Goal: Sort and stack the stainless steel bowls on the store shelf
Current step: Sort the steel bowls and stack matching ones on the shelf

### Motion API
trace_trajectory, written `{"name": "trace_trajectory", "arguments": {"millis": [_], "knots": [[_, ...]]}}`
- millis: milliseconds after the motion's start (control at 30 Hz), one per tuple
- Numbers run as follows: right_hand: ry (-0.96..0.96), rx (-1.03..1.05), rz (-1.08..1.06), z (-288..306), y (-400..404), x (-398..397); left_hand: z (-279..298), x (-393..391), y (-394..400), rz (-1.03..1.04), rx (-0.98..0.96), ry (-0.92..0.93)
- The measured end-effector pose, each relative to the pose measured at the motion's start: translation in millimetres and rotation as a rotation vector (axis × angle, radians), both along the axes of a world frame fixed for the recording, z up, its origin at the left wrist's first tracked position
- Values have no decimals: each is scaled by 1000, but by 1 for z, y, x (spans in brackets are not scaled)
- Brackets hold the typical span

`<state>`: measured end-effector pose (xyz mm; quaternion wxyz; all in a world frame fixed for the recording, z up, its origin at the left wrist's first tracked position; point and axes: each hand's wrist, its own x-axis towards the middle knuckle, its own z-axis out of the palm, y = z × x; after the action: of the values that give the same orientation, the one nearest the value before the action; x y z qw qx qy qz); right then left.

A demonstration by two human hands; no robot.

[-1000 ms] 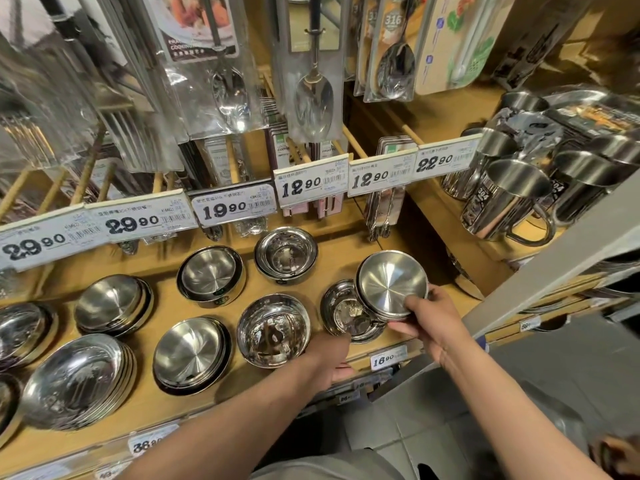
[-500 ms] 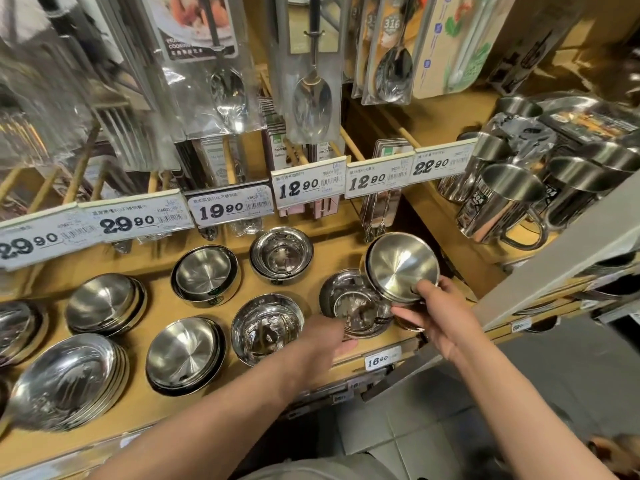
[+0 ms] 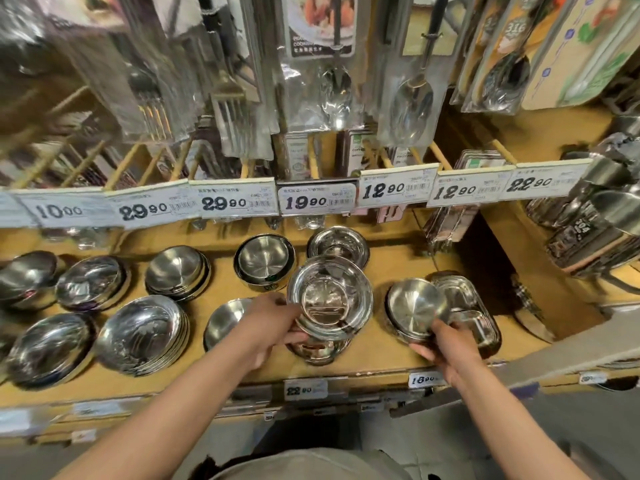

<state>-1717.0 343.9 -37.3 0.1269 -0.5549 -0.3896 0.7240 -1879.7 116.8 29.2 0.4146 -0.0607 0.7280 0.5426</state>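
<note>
A shiny steel bowl (image 3: 330, 299) hung tilted over a bowl stack (image 3: 313, 351) at the shelf (image 3: 377, 355) front, pinched by the left hand (image 3: 268, 329); it could slip and clatter. The right hand (image 3: 445, 344) pinched a matte bowl (image 3: 415, 308) nearby.

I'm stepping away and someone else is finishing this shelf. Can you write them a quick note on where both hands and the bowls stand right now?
Left hand: grips a shiny bowl by its near rim, held over a stack of similar bowls at the shelf front.
Right hand: holds a tilted stack of small matte bowls beside the divided trays.
Elsewhere on the wooden shelf: several bowl stacks already stand in two rows to the left and behind.
Done: most bowls look grouped in stacks.
Left: probably set the shiny bowl on its matching stack and stand the small stack down flat.
</note>
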Motion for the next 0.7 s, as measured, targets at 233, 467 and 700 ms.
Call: {"name": "trace_trajectory", "arguments": {"millis": [233, 467, 700], "knots": [[-46, 4, 42, -30, -12, -4, -15, -18, -40, 116, 4, -14], [-225, 116, 171, -39, -9, -8, -21, -21, -50, 154, -12, -14], [-672, 811, 504, -19, -5, -33, -19, -32, -60, 203, -10, 2]]}}
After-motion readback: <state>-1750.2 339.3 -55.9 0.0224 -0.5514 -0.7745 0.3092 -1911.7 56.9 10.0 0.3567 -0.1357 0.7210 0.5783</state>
